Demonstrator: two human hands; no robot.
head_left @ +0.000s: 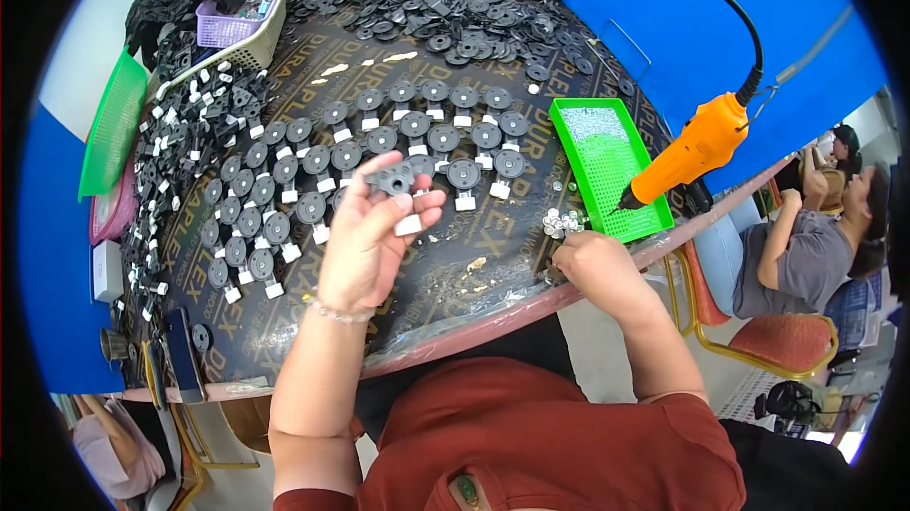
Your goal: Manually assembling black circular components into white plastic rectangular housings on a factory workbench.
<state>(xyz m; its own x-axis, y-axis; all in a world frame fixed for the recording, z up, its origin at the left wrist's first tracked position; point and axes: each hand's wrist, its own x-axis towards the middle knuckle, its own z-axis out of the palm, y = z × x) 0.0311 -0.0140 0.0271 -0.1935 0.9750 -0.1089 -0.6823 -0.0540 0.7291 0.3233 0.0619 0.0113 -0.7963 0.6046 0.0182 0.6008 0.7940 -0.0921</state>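
In the head view, the left hand (368, 250) is pinching a dark holed part (391, 179) between thumb and fingers, its grip narrow, with a white block (408, 225) sitting just below. The right hand (599, 269) is reaching to a cluster of small silver pieces (563, 223) at its fingertips; whether it is gripping one, I cannot tell.

Work seems partway: discs with white tabs (310, 209) are lying in rows beyond and left of the pinch, none visibly topped with silver, while a disc heap (455, 18) is waiting farther beyond.

Counting: one held part, thirty-odd rowed discs, about ten silver pieces, one green tray (621, 165) and one orange screwdriver (697, 146) right of the pinch; the heap is defying counting.
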